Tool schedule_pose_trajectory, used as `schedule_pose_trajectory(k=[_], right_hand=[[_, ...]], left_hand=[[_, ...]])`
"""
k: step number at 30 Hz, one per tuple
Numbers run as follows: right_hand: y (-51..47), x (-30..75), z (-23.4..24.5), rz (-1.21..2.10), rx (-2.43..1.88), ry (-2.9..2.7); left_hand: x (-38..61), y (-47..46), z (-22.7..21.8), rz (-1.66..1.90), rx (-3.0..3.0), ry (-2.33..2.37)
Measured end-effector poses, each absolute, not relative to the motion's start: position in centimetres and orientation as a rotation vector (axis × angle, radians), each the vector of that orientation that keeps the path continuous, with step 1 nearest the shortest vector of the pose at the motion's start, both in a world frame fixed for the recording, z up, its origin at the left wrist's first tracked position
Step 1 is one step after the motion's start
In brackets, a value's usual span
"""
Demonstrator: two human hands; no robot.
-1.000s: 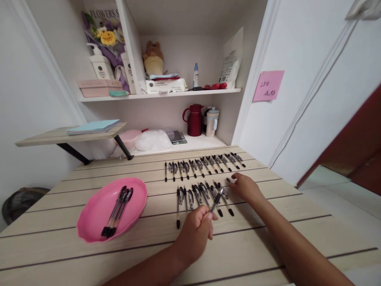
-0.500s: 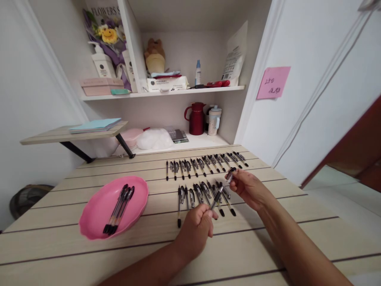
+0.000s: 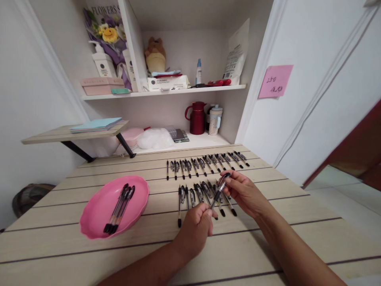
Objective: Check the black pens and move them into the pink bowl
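Observation:
My left hand (image 3: pixel 200 226) is closed around the barrel of a black gel pen (image 3: pixel 218 195), which points up and to the right. Between the fingers of my right hand (image 3: pixel 242 192) is a clear pen cap (image 3: pixel 224 180) with a black clip, lying over the pen's tip end. How far the cap is pushed on I cannot tell. Under and behind both hands lies a near row of uncapped pens (image 3: pixel 179 208) with loose caps (image 3: pixel 192 198) among them. Farther back runs a second row of pens and caps (image 3: pixel 205 165).
A pink tray (image 3: pixel 95 206) with several capped pens (image 3: pixel 119 210) stands at the left on the slatted table (image 3: pixel 59 248). Behind the table are shelves holding a red jug (image 3: pixel 197 119) and a cup (image 3: pixel 214 121). A small raised stand (image 3: pixel 47 137) is at the back left.
My right hand has brought the cap left and down onto the tip end of the pen. My left hand has stayed nearly in place, still holding the pen.

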State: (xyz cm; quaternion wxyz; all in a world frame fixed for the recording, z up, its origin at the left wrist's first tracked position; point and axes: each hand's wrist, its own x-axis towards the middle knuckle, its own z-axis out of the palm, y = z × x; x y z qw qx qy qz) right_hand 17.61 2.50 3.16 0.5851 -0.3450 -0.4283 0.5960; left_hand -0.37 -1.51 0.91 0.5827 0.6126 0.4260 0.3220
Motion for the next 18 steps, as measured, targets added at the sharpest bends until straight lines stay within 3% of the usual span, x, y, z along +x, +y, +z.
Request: schedule_pose_trajectory(k=[18], right_hand=[[1.94, 16.71, 2.41, 1.466, -0.888, -1.274]], left_hand=[[-0.48, -1.44, 1.73, 0.77, 1.474, 1.075]])
